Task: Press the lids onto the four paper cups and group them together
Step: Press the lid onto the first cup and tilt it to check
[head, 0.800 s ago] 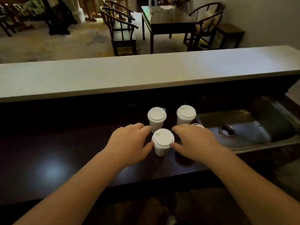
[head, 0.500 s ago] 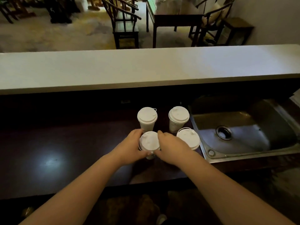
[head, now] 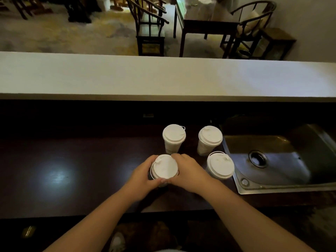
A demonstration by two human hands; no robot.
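White paper cups with white lids stand on the dark counter [head: 72, 179] in a loose square. The near-left cup [head: 165, 168] is clasped from both sides: my left hand [head: 143, 176] wraps its left side and my right hand [head: 189, 174] its right side, fingertips meeting at the front. Its lid sits on top. The near-right cup [head: 220, 167] stands free beside the sink. Behind them stand the far-left cup [head: 173, 137] and the far-right cup [head: 210, 139], both lidded and untouched. Gaps remain between the cups.
A steel sink [head: 272, 184] with a round drain [head: 258, 158] is set into the counter right of the cups. A raised white ledge [head: 163, 79] runs across behind the counter. Beyond it are wooden chairs and a dark table [head: 205, 24].
Both hands have closed in around the near-left cup, and the near-right cup, earlier hidden under my right hand, now shows. The camera has tilted down and shifted.
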